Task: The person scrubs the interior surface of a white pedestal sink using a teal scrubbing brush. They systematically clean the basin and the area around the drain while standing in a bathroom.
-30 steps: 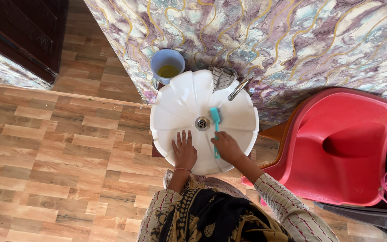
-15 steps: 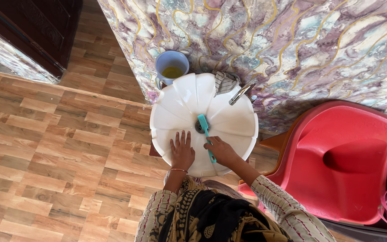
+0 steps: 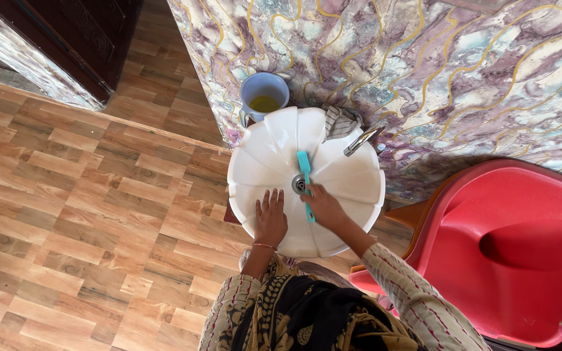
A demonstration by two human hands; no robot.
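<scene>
At the centre of the frame, our right hand (image 3: pixel 324 207) has its fingers wrapped around the handle of the slim teal plastic scrub brush (image 3: pixel 305 179), whose head lies just above the metal drain (image 3: pixel 299 184). We judge the brush light and stiff, slippery when wet, best held low on the handle. Our left hand (image 3: pixel 271 218) rests flat, fingers spread wide, on the glossy white fluted washbasin (image 3: pixel 255 172). A blue plastic mug (image 3: pixel 265 95) stands at its upper left edge, against the marbled wall (image 3: pixel 424 65).

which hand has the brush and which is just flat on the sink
The right hand holds the teal brush over the drain; the left hand lies flat, empty, on the white sink.
</scene>
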